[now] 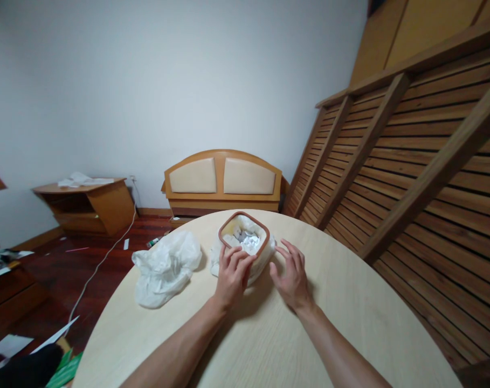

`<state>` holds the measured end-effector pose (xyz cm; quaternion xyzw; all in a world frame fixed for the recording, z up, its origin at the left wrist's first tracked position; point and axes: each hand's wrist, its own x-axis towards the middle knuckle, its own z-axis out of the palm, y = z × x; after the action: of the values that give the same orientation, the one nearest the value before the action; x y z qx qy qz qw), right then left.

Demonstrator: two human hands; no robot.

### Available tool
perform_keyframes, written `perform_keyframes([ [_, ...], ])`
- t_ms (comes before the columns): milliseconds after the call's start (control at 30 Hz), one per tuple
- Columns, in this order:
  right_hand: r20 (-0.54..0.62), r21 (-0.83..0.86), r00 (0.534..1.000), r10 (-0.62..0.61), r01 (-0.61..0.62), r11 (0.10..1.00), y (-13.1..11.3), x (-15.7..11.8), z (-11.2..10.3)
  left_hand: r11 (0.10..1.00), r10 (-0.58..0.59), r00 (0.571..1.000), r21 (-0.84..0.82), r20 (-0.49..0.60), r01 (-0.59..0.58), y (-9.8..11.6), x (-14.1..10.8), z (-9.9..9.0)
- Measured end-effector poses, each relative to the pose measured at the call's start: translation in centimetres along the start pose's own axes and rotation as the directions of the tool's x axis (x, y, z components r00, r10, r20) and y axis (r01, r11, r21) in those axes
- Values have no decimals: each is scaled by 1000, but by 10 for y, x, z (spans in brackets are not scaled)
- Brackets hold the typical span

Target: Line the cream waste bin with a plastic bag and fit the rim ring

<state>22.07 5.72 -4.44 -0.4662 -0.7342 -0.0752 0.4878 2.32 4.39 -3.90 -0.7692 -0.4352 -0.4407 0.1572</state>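
A small trash bin (263, 225) with a brown square rim stands on the round table, lined with a white plastic bag. Crumpled tissue and shiny silvery scraps (250, 242) lie inside it. My left hand (233, 274) has its fingers curled over the bin's near rim, with the thumb partly hidden below. Just right of the bin, my right hand (291, 274) is held open, fingers apart and nothing in them. A crumpled white plastic bag (166, 269) lies on the table to the left, apart from both hands.
The round pale table (350, 323) fills the foreground. Wooden slatted panels (394, 161) lean along the right side. Behind the table is a padded headboard (222, 175). To the left stand a low wooden cabinet (111, 207) and a white cable (103, 261) on the dark floor, among scattered papers.
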Motion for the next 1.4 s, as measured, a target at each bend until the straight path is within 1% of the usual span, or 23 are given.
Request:
perform_keyframes([
  [67, -94, -12, 981, -168, 168, 986, -12, -3, 1, 992, 118, 988, -27, -96, -121, 3, -5, 5],
  [133, -86, -15, 959, -269, 269, 963, -20, -6, 3, 977, 195, 965, -46, -176, -206, 6, -7, 7],
  [200, -50, -7, 953, -300, 300, 954, -22, -7, 3, 968, 224, 949, -61, -220, -243, 9, -7, 8],
  [267, -40, 10, 950, -309, 309, 951, -20, -6, 3, 962, 240, 943, -75, -232, -263, 10, -5, 8],
  [367, -49, 43, 954, -297, 299, 953, -17, -4, 2, 965, 216, 946, -94, -240, -245, 7, -4, 8],
  [500, -76, 73, 970, -230, 235, 969, -15, -3, 3, 979, 89, 963, -156, -253, -132, -1, -4, 10],
  [633, -69, 103, 975, -210, 216, 971, -16, -3, 3, 984, -15, 984, -176, -179, -17, -11, -3, 15],
  [733, -64, 136, 974, -218, 225, 965, -16, -3, 3, 982, -43, 989, -189, -139, 16, -17, -2, 19],
  [933, -45, 203, 971, -235, 239, 950, -16, -3, 3, 981, -62, 991, -190, -121, 38, -22, 0, 20],
  [1067, -35, 242, 976, -214, 217, 946, -18, -5, 0, 982, -33, 987, -189, -159, 2, -22, 2, 20],
  [1200, -45, 276, 985, -169, 174, 945, -17, -4, -2, 980, 16, 982, -192, -190, -53, -23, 2, 23],
  [1400, -72, 300, 994, -83, 101, 949, -10, -4, 1, 979, 60, 983, -182, -173, -92, -22, -1, 26],
])
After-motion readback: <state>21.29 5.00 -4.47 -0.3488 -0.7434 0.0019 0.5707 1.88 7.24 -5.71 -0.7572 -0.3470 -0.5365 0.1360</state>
